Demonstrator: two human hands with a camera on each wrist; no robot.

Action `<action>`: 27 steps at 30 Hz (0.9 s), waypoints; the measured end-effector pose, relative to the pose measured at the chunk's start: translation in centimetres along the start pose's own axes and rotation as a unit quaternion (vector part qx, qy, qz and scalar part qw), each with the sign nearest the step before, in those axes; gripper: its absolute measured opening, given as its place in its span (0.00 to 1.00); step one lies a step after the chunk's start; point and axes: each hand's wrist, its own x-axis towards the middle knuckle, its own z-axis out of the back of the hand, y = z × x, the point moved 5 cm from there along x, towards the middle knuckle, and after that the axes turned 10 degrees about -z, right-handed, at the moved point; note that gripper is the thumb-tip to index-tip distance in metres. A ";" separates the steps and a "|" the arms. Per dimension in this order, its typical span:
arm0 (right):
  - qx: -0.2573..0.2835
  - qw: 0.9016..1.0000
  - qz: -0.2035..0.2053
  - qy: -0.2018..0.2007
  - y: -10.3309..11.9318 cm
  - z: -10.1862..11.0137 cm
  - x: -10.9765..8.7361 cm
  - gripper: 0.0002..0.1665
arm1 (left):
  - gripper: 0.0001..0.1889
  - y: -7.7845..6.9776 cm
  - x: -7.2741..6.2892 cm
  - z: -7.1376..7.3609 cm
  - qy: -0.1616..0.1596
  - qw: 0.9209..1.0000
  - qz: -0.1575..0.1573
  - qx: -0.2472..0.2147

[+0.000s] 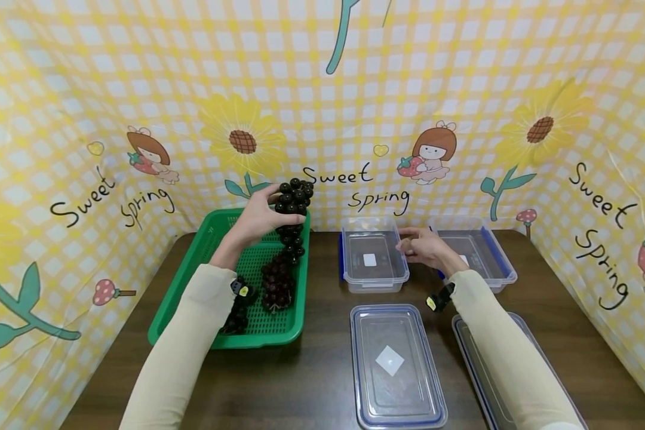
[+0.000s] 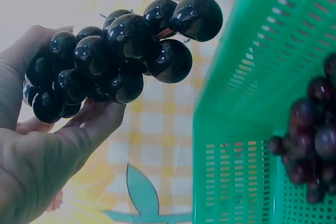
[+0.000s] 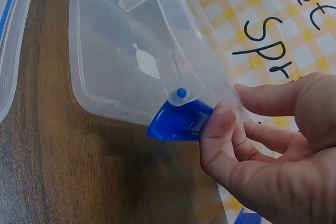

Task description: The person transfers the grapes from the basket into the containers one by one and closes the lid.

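My left hand [image 1: 260, 215] grips a bunch of black grapes [image 1: 292, 203] above the far right corner of the green basket [image 1: 300, 316]. In the left wrist view, thumb and fingers wrap round the grapes [image 2: 105, 64] from the side. Within the basket lie a dark red bunch [image 1: 279, 286] and a black bunch [image 1: 236, 322] partly behind the left sleeve. My right hand [image 1: 427, 248] holds the right side of a clear plastic container [image 1: 373, 282]. Its thumb is on a blue latch [image 3: 178, 121], fingers at the container's rim.
A second clear container [image 1: 502, 278] with blue latches stands to the right, partly behind the right hand. A clear lid [image 1: 392, 394] lies on the brown table [image 1: 322, 358] in front. Another lid [image 1: 469, 346] is partly under the right sleeve. Patterned cloth [image 1: 322, 119] hangs behind.
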 end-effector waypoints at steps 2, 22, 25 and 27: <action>0.002 1.000 -0.003 -0.004 0.0 0.0 0.0 0.40 | 0.57 -0.4 0.4 -0.6 0.002 1.000 -0.002 -0.006; 0.010 1.000 0.001 -0.008 0.2 0.0 -0.1 0.39 | 0.57 -2.6 4.5 -7.1 0.012 1.000 -0.011 -0.018; 0.012 1.000 -0.001 -0.007 0.1 0.0 -0.1 0.40 | 0.56 -2.6 5.0 -8.1 0.001 1.000 -0.013 -0.025; 0.012 1.000 -0.003 -0.007 0.1 0.0 -0.1 0.39 | 0.55 -2.5 5.4 -8.9 -0.006 0.999 -0.012 -0.034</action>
